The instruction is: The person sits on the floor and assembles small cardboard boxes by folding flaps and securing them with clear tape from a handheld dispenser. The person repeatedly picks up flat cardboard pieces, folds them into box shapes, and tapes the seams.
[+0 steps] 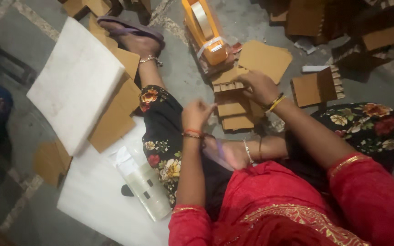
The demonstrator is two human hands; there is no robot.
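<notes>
Seated on the floor (178, 68), a person works a stack of small cardboard pieces (231, 102) between their legs.

The right hand (257, 86) lies on top of the stack, fingers curled down and pressed on the uppermost flat piece; the left hand (197, 114) sits just beside the stack's near left edge, fingers closed together, though whether they pinch anything is too blurred to tell. An orange tape dispenser (204, 32) rests beyond the stack, a loose cardboard square (265, 58) touches the right hand's far side, and a white foam slab (76, 82) lies well apart to the left. Judging from this, the work goes best if the right hand keeps the pile steady and its edges square while the left handles one piece at a time.
</notes>
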